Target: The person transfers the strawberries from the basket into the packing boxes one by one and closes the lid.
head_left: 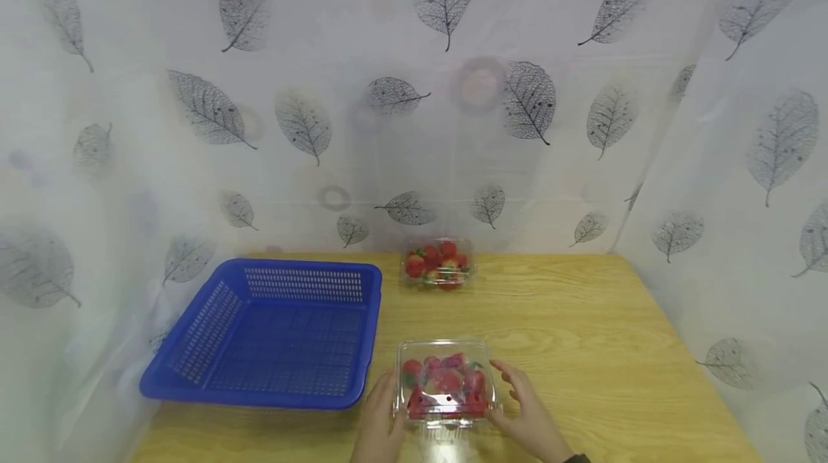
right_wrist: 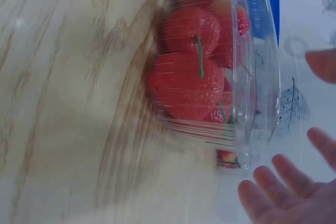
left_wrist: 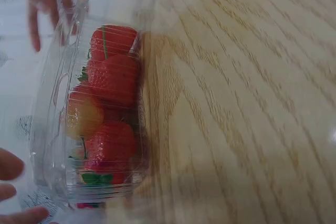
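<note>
A clear plastic clamshell box of strawberries (head_left: 446,384) sits on the wooden table in front of me, its lid down. My left hand (head_left: 379,420) is at the box's left side, fingers pointing forward along it. At the right side is my right hand (head_left: 527,413), thumb and fingers spread around the corner edge. In the right wrist view, the fingers of the right hand (right_wrist: 294,192) are extended and stand apart from the box's rim. The left wrist view shows only the fingertips of the left hand (left_wrist: 16,192) beside the box.
A blue plastic basket (head_left: 291,405) with perforated sides stands on the left of the table (head_left: 582,326). Another clear box of strawberries (head_left: 440,262) is at the table's back edge. Behind hangs a white curtain (head_left: 414,154) with a leaf print.
</note>
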A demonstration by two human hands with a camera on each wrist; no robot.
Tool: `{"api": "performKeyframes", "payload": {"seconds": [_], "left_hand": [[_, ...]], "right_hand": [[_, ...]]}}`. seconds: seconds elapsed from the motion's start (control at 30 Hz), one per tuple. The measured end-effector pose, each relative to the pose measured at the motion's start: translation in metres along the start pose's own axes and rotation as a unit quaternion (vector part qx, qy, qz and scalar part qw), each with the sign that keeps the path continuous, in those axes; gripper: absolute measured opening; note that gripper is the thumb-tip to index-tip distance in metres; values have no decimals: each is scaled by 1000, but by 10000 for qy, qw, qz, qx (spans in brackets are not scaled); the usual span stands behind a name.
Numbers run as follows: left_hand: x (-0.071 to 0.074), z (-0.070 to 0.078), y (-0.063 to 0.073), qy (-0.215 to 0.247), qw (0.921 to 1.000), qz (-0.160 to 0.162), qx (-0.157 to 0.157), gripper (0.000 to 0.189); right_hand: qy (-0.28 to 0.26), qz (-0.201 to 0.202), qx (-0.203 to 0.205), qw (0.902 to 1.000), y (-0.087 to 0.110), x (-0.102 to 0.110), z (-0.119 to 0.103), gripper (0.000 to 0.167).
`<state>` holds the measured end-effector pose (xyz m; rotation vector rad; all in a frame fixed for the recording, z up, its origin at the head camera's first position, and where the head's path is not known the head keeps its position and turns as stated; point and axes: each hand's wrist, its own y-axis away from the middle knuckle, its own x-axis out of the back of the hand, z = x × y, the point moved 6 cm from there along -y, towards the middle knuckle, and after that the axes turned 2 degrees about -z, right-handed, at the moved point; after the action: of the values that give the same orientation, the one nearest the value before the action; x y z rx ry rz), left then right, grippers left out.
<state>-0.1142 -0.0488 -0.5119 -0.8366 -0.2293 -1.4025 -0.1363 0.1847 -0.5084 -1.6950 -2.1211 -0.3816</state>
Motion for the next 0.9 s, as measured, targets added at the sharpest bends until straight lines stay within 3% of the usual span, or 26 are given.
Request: {"api": "performKeyframes", "payload": {"seconds": [0.1, 0.17, 0.23, 0.43, 0.57, 0.67, 0.73, 0.9], "left_hand": [[-1, 12, -1, -419, 9950, 254, -875, 60], [-1, 18, 0, -762, 9852, 463, -1465, 59], [-3, 21, 0, -1024, 9762, 559, -1828, 57], [-7, 27, 0, -1414, 9609, 594, -2305, 50], [-10, 29, 2, -1518, 9540, 669, -2497, 42], [-11, 29, 3, -1570, 9517, 739, -2532, 34], [-12, 28, 2, -1568, 9536, 731, -2465, 33], [-15, 25, -8, -1443, 9692, 431, -1949, 45]], "right_hand": [[849, 192, 1084, 9903, 3, -6, -17, 68], [1284, 349, 1705, 9763, 5, -9, -25, 67], [1674, 533, 2177, 9601, 7, -13, -29, 66], [2363, 926, 2911, 9224, 10, -20, -30, 62], [2461, 1119, 3250, 9063, 12, -21, -31, 55], [2463, 1191, 3334, 9022, 12, -21, -31, 53], [2445, 1150, 3252, 9062, 10, -22, -30, 53], [2452, 962, 2814, 9227, -2, -23, -25, 51]]}}
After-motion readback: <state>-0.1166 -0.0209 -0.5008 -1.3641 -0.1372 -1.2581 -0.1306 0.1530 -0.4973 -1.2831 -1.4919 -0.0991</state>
